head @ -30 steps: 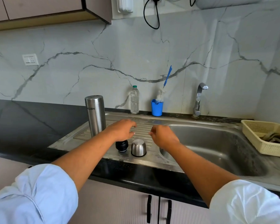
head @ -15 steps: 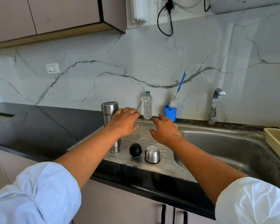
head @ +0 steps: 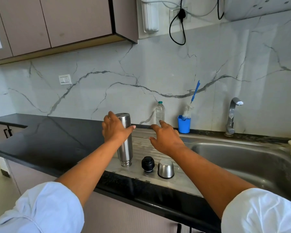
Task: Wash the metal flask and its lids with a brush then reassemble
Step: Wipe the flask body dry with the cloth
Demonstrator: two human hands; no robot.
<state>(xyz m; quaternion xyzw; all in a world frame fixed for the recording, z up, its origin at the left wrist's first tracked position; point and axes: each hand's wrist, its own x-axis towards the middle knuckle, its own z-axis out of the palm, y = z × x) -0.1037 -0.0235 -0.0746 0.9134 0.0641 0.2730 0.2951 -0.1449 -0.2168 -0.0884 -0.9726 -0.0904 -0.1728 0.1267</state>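
Both hands have lifted toward mid-frame — the left hand (head: pixel 116 130) now covers the upright metal flask (head: pixel 125 152), thumb across its front; whether it grips, I cannot tell. The right hand (head: pixel 166 138) hovers spread, empty, just right of it, above black lid (head: pixel 147 163) and steel cap (head: pixel 165 168).

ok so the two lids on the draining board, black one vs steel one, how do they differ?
Colour: the black lid is dark, the steel lid shiny metal. The steel lid is wider than the black lid. The black lid has a stepped top; the steel lid is a smooth dome. The black lid sits next to the flask, the steel lid nearer the basin. Both stand on the draining board, neither touched by a hand.
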